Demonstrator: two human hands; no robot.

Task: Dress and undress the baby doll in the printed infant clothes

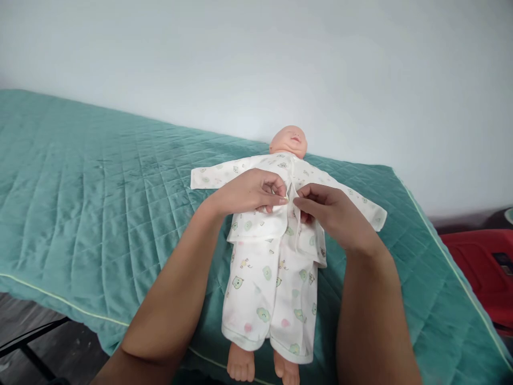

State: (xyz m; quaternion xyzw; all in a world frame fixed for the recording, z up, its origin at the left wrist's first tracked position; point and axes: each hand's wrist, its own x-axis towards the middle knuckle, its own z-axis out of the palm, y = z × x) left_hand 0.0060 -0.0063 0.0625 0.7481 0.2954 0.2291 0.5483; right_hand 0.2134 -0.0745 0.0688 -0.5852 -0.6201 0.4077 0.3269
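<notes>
A baby doll [287, 140] lies on its back, its head away from me and its bare feet towards me. It wears a white printed jacket [256, 227] and matching trousers [256, 289]. Over the doll's belly, my left hand [262, 190] pinches one front edge of the jacket. Close by on the right, my right hand [323, 208] pinches the opposite front edge. Below my hands the two jacket edges hang apart; above them they meet near the chest. Any fastener between my fingers is too small to make out.
A green quilted cover [100, 192] with a pale piped edge lies under the doll. Behind it rises a plain white wall [240, 64]. A red plastic object [476, 262] stands beyond the right edge. Dark floor [60, 342] and a black metal bar [36, 337] show at lower left.
</notes>
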